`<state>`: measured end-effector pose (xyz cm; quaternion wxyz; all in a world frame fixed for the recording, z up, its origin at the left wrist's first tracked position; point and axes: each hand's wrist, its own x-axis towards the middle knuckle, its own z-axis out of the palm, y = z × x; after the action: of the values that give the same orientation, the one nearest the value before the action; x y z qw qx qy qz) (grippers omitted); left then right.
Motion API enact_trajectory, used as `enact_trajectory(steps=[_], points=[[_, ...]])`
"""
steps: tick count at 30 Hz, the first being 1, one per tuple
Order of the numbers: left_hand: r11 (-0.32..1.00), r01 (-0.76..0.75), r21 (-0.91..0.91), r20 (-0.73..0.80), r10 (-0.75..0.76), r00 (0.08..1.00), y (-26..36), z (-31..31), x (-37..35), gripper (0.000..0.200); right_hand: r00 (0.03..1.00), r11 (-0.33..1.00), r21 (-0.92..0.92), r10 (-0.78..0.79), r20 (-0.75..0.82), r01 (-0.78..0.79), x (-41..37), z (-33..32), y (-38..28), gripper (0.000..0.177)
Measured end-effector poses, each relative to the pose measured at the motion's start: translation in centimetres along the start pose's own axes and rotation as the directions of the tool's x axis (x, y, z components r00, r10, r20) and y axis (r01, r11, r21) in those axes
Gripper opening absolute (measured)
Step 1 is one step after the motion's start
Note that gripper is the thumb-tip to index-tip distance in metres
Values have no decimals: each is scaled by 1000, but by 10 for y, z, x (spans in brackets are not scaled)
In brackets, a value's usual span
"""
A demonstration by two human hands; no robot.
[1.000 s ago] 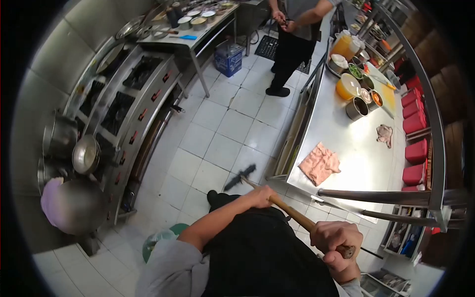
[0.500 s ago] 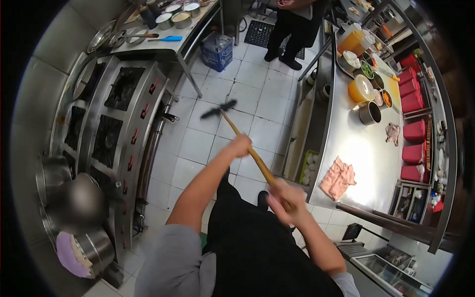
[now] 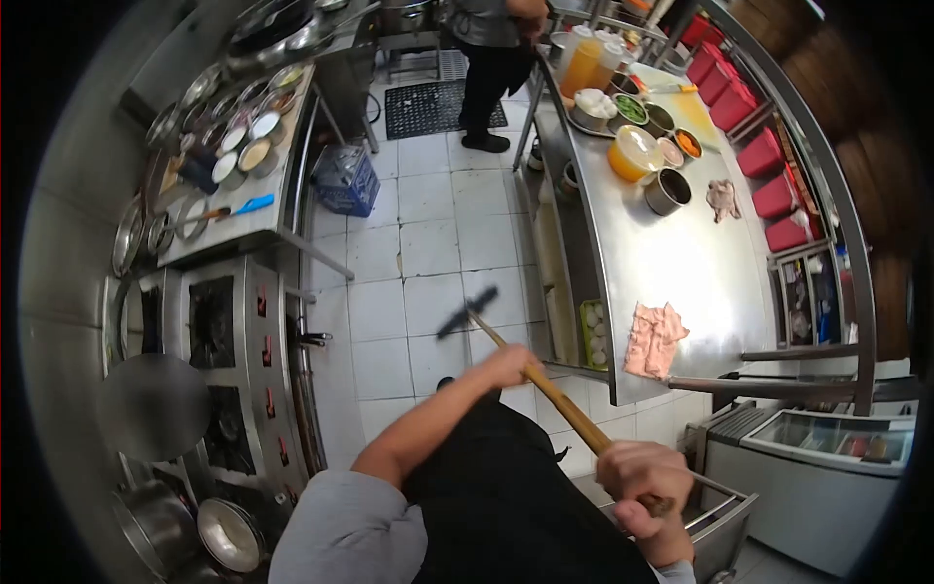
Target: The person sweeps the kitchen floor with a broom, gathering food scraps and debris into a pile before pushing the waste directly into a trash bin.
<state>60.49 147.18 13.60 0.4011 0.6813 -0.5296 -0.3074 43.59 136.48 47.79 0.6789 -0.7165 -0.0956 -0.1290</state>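
A long wooden pole [image 3: 569, 411] with a dark bar-shaped head [image 3: 469, 311] runs slantwise in front of me. The head is on the white tiled floor; blur hides whether it is a broom or a squeegee. My left hand [image 3: 511, 366] is closed around the lower part of the pole. Higher up, near the pole's top end, my right hand [image 3: 644, 479] grips it with the fingers wrapped round and the thumb showing.
A steel worktable [image 3: 632, 234] on the right bears containers and a pink cloth-like piece [image 3: 655, 339]. Stoves [image 3: 229, 336] line the left. A blue box [image 3: 345, 180] stands on the floor ahead. Near a black mat [image 3: 418, 109] stands another person [image 3: 482, 68].
My view has shifted, showing more of the back and left table. The pole's head has moved to a different floor spot, nearer the right worktable. Both hands still hold the pole.
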Motion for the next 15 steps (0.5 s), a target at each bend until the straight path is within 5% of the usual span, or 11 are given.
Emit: enact_trajectory(steps=[2,3,5,6,8,9,11,13,14,15], points=[[986,42,159,-130,-21,991,-60,-43,3,17,997,991,-116,-72,-28,68,11,5,48,21],[952,275,135,-279,-230,932,-111,-54,4,19,993,979,-173,-117,-36,109,17,13,89,21],[844,501,191,-276,-443,853,-133,-119,11,30,997,971,-224,-82,-8,78,49,33,158,23],[873,394,287,-345,-290,893,-166,-133,8,33,994,976,-209,-74,-76,57,58,48,196,25],[852,359,382,-354,-224,908,-178,-139,3,34,980,988,-116,-124,-157,106,74,65,244,28],[818,332,470,-375,-156,914,-177,-140,5,35,979,988,-120,-113,-170,93,74,62,229,28],[879,206,431,-8,-224,975,-165,-119,9,38,996,970,-241,-9,-88,-13,58,55,172,26],[957,212,198,103,-235,966,-136,-47,4,37,995,969,-228,97,-16,-98,34,40,105,30],[998,-31,58,94,25,995,-113,-14,-1,35,994,977,-183,110,-6,-109,29,34,73,33],[999,-39,-32,191,44,981,-58,-13,4,35,987,964,-217,158,-5,-156,34,26,34,33]])
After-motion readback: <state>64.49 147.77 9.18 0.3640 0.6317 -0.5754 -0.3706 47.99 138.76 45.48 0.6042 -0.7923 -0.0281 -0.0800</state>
